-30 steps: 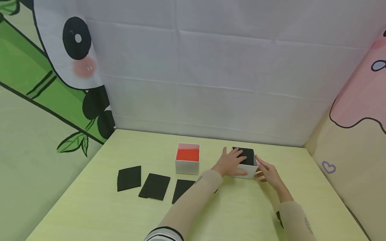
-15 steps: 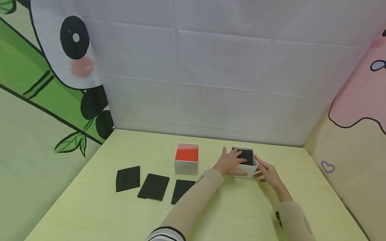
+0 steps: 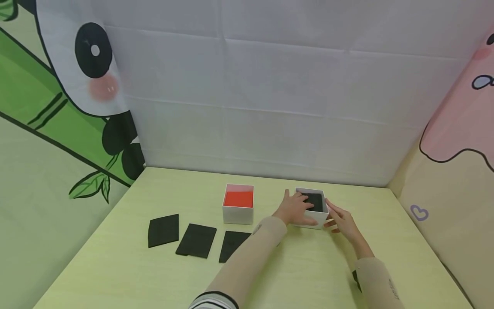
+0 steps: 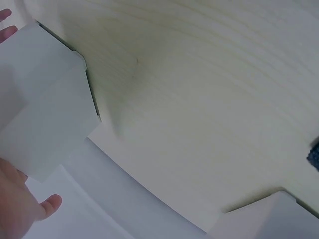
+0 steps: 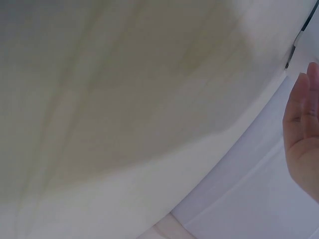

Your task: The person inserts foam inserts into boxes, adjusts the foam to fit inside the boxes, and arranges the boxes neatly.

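A white open-topped box (image 3: 321,218) stands on the right half of the worktop (image 3: 115,274), toward its back edge, with a flat black piece (image 3: 317,201) lying inside it, below the rim. The left hand (image 3: 292,209) reaches over the box's left side, fingers spread wide above the black piece and thumb held apart along the near wall; whether the fingertips press on the piece cannot be told. The right hand (image 3: 344,223) is at the box's right wall, its fingers extended and loosely together, with the fingertips up by the rim and nothing gripped. The left wrist view shows the box's plain white outer wall and the left thumb standing away from it. To the left of this box, well apart from it, stands a second white box (image 3: 238,216) with an orange-red piece (image 3: 239,199) inside. Nearer the person, three flat black squares lie in a loose row: a left square (image 3: 164,231), a middle square (image 3: 196,240) with a small notch at its near edge, and a right square (image 3: 232,245) partly covered by the beige left sleeve (image 3: 247,259). The right sleeve (image 3: 377,281) is beige too. Behind the worktop hangs a creased white sheet (image 3: 270,86), between a green cartoon print on the left and a pink figure (image 3: 459,124) on the right.
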Demonstrator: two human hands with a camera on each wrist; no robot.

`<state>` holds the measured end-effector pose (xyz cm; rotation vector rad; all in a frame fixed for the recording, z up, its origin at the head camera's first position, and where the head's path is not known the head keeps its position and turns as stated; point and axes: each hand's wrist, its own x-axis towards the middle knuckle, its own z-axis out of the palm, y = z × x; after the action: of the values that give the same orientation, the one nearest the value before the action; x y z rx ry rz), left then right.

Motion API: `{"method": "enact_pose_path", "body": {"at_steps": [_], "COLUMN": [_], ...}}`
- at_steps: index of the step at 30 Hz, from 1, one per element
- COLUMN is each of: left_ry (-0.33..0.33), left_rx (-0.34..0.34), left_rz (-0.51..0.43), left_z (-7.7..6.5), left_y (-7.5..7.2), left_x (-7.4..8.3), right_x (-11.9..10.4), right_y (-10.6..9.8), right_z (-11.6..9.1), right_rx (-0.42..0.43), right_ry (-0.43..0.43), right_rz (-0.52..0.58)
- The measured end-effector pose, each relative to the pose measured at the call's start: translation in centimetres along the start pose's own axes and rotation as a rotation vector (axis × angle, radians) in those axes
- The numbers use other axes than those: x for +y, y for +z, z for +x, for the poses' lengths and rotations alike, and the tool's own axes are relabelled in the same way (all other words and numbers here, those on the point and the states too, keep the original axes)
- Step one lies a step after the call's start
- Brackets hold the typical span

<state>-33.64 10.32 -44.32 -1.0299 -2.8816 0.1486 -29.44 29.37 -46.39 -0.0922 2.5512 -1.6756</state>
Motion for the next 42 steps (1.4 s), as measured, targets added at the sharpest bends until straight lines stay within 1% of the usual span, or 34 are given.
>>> {"method": "enact_pose_path", "body": {"at_steps": [6,9,10,13,16,18,21,27,30,36,42], "left_ry": [-0.004,-0.006,-0.007,-0.012,-0.014,-0.007,0.009,0.021,0.021,0.019,0.017], "left_rx": [0.002,-0.006,-0.009,-0.017,-0.009,0.003,0.029,0.071,0.094,0.127,0.139], "left_rz": [0.0,0.003,0.003,0.001,0.011,0.024,0.043,0.056,0.051,0.009,-0.036], "left_z": [0.2,0.3,0.3,0.3,0.2,0.1,0.0,-0.2,-0.6,-1.6,-2.8], "left_y": [0.1,0.1,0.1,0.0,-0.1,-0.2,-0.3,-0.1,-0.2,-0.7,-1.0], "left_x": [-0.1,0.0,0.0,0.1,0.2,0.3,0.4,0.7,0.7,0.5,0.0], "right_x": [0.2,0.2,0.2,0.3,0.3,0.2,0.1,0.2,0.0,-0.3,-0.4], "right_y": [0.1,0.0,0.0,-0.1,0.0,0.1,0.0,0.1,0.2,0.3,0.3], "right_z": [0.1,-0.2,-0.3,-0.5,-0.4,-0.2,-0.2,-0.2,-0.3,-0.3,-0.4], "right_rx": [0.002,-0.009,-0.018,-0.034,-0.018,-0.003,0.0,0.005,0.016,0.017,0.016], "right_ry": [-0.02,-0.073,-0.105,-0.137,-0.101,-0.05,-0.02,-0.036,-0.044,-0.063,-0.045], "right_rz": [-0.001,-0.007,0.01,0.011,0.004,-0.019,-0.022,-0.038,-0.053,-0.063,-0.07]}}
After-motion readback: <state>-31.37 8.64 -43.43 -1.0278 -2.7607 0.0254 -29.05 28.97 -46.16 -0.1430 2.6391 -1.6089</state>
